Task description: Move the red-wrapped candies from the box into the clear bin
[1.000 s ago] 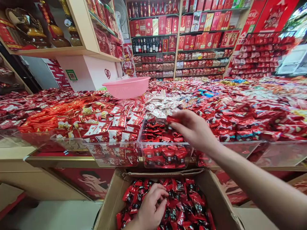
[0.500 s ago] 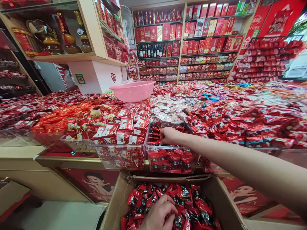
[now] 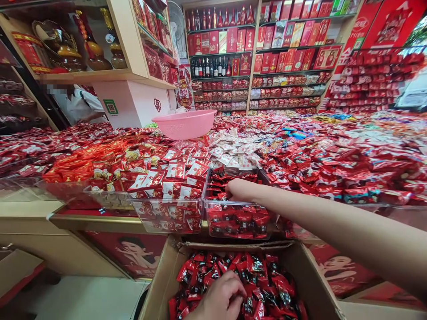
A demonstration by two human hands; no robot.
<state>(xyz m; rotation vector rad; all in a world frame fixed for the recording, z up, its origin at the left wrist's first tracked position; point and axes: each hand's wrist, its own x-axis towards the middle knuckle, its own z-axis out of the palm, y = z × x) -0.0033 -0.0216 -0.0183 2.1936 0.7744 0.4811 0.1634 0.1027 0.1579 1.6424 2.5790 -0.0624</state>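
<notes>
My left hand [image 3: 223, 295] rests with curled fingers on red and black wrapped candies [image 3: 196, 271] inside an open cardboard box [image 3: 318, 284]. Whatever lies under those fingers is hidden. Stretched across from the right, my right hand [image 3: 242, 189] reaches down into a clear plastic bin [image 3: 238, 205] that holds similar red and black packets. Its fingers point downward, and their tips are out of sight. Touching distance to the left of that bin, another clear bin [image 3: 167, 202] is piled with red and white packets [image 3: 175, 171].
A pink plastic basket [image 3: 185, 124] sits on the heaped candy behind the bins. White packets [image 3: 235, 149] lie just beyond the right hand. A display cabinet [image 3: 133, 53] overhangs the left side. Another person [image 3: 82, 104] is partly visible beneath it. Stocked shelves [image 3: 253, 58] line the back.
My right hand has shifted slightly to the right inside the bin. The left hand is nearly unchanged. Another person has come into view at the left, under the cabinet.
</notes>
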